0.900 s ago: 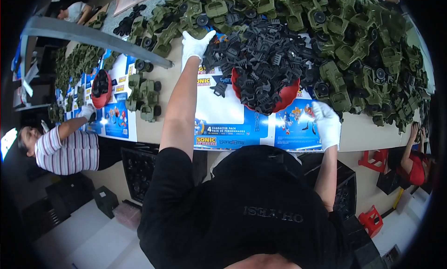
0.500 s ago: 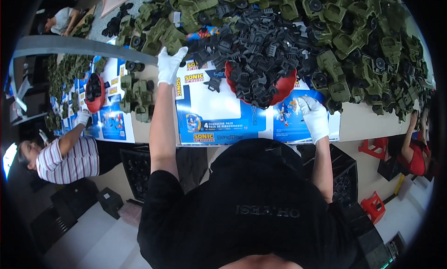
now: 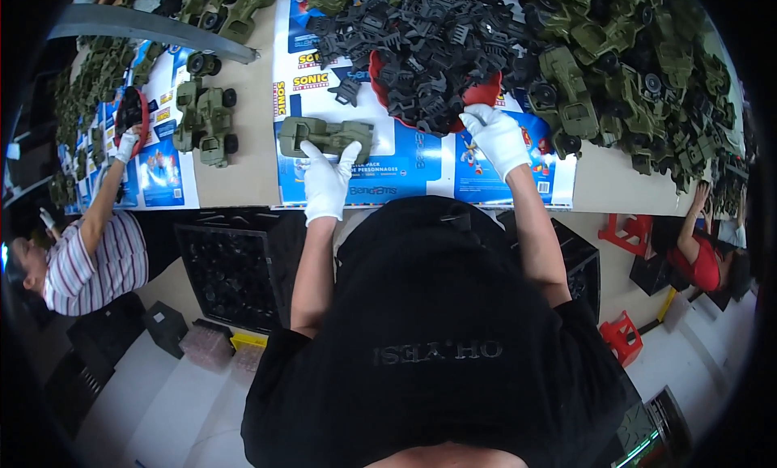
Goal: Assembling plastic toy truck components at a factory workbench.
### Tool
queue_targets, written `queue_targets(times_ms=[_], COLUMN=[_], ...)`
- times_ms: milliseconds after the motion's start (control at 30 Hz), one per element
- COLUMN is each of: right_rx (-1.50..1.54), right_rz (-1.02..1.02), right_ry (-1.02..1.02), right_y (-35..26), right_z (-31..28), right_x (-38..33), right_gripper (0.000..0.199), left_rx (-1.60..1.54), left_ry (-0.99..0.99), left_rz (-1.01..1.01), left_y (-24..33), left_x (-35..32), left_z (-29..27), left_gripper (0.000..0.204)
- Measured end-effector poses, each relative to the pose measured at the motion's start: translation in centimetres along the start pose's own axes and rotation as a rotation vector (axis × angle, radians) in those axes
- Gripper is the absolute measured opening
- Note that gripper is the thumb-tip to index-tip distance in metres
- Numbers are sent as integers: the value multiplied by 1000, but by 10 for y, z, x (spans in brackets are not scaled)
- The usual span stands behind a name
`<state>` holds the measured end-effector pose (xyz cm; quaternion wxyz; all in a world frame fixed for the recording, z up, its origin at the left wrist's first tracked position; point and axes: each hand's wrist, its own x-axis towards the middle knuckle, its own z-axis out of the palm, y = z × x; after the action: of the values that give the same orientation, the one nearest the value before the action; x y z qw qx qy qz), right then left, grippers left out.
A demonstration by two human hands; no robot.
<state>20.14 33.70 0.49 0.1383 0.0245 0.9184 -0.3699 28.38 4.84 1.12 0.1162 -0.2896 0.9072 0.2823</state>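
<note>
My left hand (image 3: pixel 327 180), in a white glove, has its thumb and fingers around the near side of an olive-green toy jeep (image 3: pixel 328 133) above the printed sheet. The jeep lies sideways, and no wheels show on the side I see. My right hand (image 3: pixel 495 138), also gloved, is at the near right rim of a red bowl (image 3: pixel 486 92). Its fingers are drawn together; whatever may be between them is hidden. Small black plastic parts (image 3: pixel 433 63) heap over the bowl and spill beyond it. One loose black part (image 3: pixel 346 92) lies left of the bowl.
Printed blue-and-white sheets (image 3: pixel 396 167) cover the tabletop before me. Olive jeeps (image 3: pixel 575 104) pile up at right; several with black wheels (image 3: pixel 204 120) stand at left. A grey metal bar (image 3: pixel 154 23) crosses the upper left. Co-workers sit at far left (image 3: pixel 97 261) and far right (image 3: pixel 700 257).
My left hand has come back from the far pile toward me with a green jeep. My right hand has moved from the sheet's right side up to the bowl's rim. The view has shifted.
</note>
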Motion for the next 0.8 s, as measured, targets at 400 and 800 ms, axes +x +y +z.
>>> queue_targets(times_ms=[400, 800], right_rx=[-188, 353], right_rz=[-44, 6], right_ry=[-31, 53], right_y=[-1, 8], right_z=[11, -20], right_x=[28, 18], right_gripper=[40, 31], left_rx=[545, -248], left_ry=[-265, -522], left_rz=[973, 576], left_y=[31, 27], left_x=[50, 54], left_z=[-22, -10], left_gripper=[112, 88])
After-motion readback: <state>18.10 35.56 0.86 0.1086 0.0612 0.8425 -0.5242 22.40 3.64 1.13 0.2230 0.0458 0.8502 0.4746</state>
